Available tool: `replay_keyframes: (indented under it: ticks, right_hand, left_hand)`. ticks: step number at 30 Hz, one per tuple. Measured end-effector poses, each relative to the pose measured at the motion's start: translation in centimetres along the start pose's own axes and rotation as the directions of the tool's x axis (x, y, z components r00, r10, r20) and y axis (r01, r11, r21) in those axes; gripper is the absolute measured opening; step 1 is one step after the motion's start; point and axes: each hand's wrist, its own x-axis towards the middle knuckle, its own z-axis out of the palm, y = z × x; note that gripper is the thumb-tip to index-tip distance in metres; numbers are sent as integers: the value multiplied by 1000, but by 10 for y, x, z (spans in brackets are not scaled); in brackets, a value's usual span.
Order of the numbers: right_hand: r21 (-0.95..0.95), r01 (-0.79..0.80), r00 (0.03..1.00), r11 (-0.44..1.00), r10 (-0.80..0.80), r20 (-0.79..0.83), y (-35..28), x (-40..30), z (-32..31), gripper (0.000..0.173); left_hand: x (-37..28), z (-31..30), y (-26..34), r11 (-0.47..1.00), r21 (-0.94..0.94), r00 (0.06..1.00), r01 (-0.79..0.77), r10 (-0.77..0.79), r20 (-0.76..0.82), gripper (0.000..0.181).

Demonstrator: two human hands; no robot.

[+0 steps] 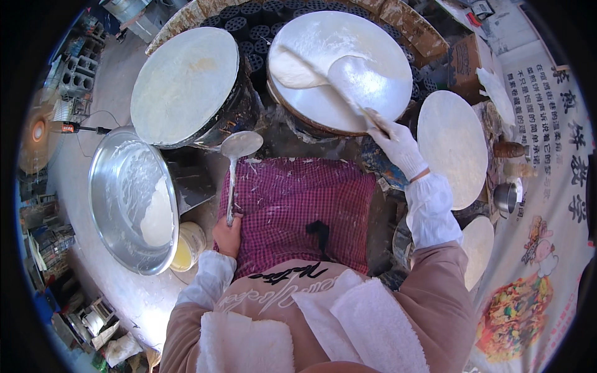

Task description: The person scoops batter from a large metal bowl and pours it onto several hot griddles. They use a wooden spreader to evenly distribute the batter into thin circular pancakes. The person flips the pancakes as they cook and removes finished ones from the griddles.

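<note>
My right hand (396, 145), in a white glove, grips the near end of a long flat spreader (344, 97), slightly blurred, which lies slantwise across a round griddle (298, 105). White batter (293, 70) gathers along the blade's left side. A thin pale layer coats the griddle's far part, while a shiny patch shows bare on the right. Bare-fingered, my left hand (227, 237) holds a batter-smeared ladle (242, 143) upright by its handle, beside the checked apron (298, 205) on my lap. Left of it stands a wide steel basin (126, 186) with batter (157, 221) in it.
A second round top (184, 86), covered pale, stands at the upper left. Honeycomb coal briquettes (259, 32) fill the space behind. Round pale discs (452, 149) lie at right, near a small metal cup (505, 198). A bucket (190, 242) holds yellow liquid beside the basin.
</note>
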Motion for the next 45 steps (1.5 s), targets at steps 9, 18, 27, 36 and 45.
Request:
replay_keyframes:
  ticks: [9,18,27,36,45]
  right_hand:
    - [478,-435,900,763,366,235,-9,-24,17,49]
    - [855,-217,952,471,294,80,-121,2,103,68]
    - [928,-219,736,302,676,-47,-139,-51,218,52]
    - [839,-156,792,522,573,-209,-183,116,234,50]
    - [931,-193,721,309,688,-79,-174,-2,210,40]
  left_hand:
    - [2,2,-4,998,-16,998,-60,61,25,19]
    - [4,-8,-5,993,-103,997,-64,68,36,18]
    - [7,-20,-23,989,-145,1000,22,-20,20,19]
    - [11,-21,-29,971,-240,1000,-4,8,19,19]
    - [10,-28,-30,984,-179,1000,-7,10,17,21]
